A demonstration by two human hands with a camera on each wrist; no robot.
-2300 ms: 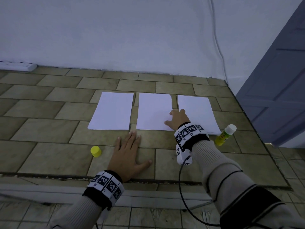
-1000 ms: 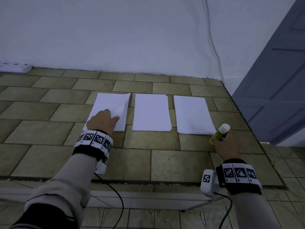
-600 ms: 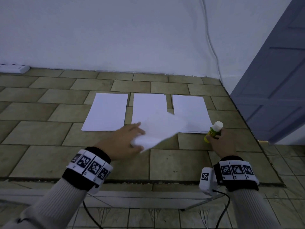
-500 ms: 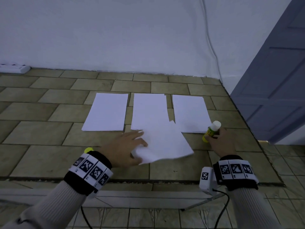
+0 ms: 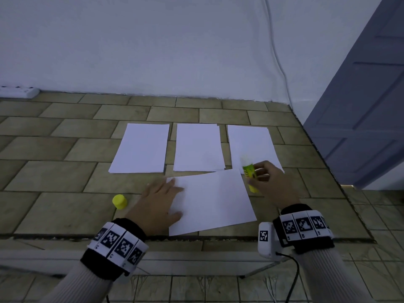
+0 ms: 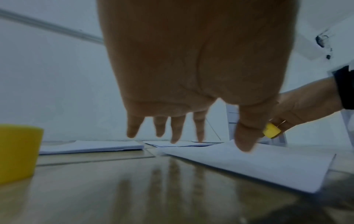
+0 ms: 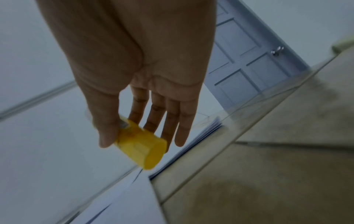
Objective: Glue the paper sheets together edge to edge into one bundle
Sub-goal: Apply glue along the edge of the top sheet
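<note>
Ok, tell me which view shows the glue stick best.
The head view: the glue stick shows nearly whole in the right hand, white tip up, though blurred. The right wrist view shows only its yellow base end; the left wrist view shows just a small yellow end.

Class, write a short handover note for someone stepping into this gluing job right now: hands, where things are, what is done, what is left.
Left hand: flat, fingers straight, pressing the left edge of the loose sheet.
Right hand: holds the uncapped glue stick above that sheet's far right corner.
Three paper stacks lie in a row behind; yellow cap stands left of the left hand.
Done: one sheet laid out.
Left: all gluing and joining; no glue visible yet.
</note>
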